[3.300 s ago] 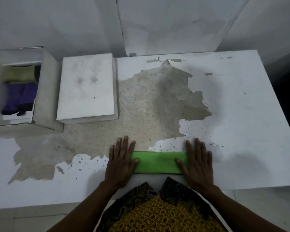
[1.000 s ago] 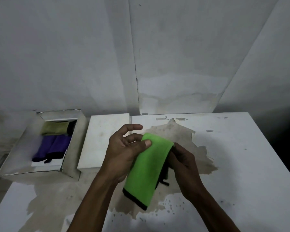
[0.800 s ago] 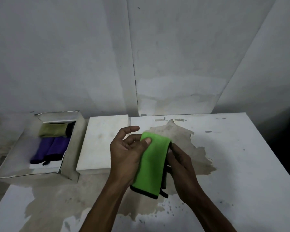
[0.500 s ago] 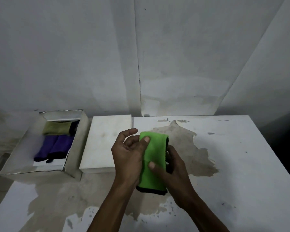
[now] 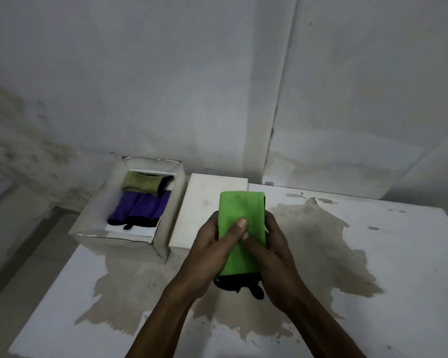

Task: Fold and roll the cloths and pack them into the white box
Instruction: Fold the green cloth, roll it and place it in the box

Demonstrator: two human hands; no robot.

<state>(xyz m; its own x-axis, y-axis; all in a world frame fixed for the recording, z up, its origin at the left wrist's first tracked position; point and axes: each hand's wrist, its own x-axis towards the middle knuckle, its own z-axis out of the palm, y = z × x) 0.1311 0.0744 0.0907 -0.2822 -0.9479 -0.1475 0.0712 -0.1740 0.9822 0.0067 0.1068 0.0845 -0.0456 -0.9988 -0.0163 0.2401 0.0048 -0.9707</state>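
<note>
A bright green cloth (image 5: 241,210) with a black hem, rolled into a thick bundle, is held upright above the table between both hands. My left hand (image 5: 212,244) wraps its left side with the thumb across the front. My right hand (image 5: 272,249) grips the right side. The open white box (image 5: 130,236) stands at the table's back left. Inside it lie an olive rolled cloth (image 5: 142,182) at the far end and purple rolled cloths (image 5: 140,209) nearer me.
A flat white lid (image 5: 207,200) lies right beside the box, partly behind the green cloth. The table (image 5: 388,254) is white with a large worn brown patch. A wall stands close behind; the table's left edge drops to the floor.
The green cloth went from lying flat on the table to being lifted and rolled tight in both hands. In the last half second the hands closed further round it and the view swung right.
</note>
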